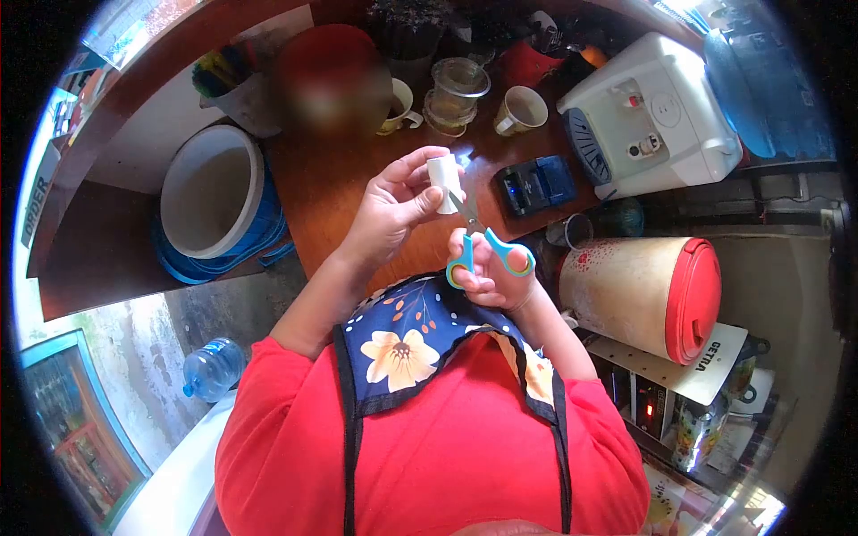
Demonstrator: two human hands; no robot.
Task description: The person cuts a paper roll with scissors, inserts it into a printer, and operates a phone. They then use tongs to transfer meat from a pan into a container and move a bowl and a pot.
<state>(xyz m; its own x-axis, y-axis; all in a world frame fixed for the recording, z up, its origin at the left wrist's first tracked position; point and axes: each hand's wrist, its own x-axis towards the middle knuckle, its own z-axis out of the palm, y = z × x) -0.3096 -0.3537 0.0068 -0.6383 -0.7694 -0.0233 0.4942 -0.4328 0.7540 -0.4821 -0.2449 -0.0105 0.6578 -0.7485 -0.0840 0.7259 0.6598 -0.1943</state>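
Pinched upright between the thumb and fingers of my left hand (402, 198) is a small white paper roll (441, 183). My right hand (493, 275) has its fingers in the handles of scissors (472, 220) with light-blue grips. The scissor blades are spread apart and their tips overlap the lower end of the roll in this view. Both hands are over the brown wooden table (335, 228), in front of my flowered apron (393, 330).
A small black printer-like device (534, 186) with a blue light sits on the table to the right. Beyond it stand cups (521, 111), a glass jar (456, 89) and a water dispenser (657, 116). A drinks cooler (635, 290) is at right, a bucket (214, 192) at left.
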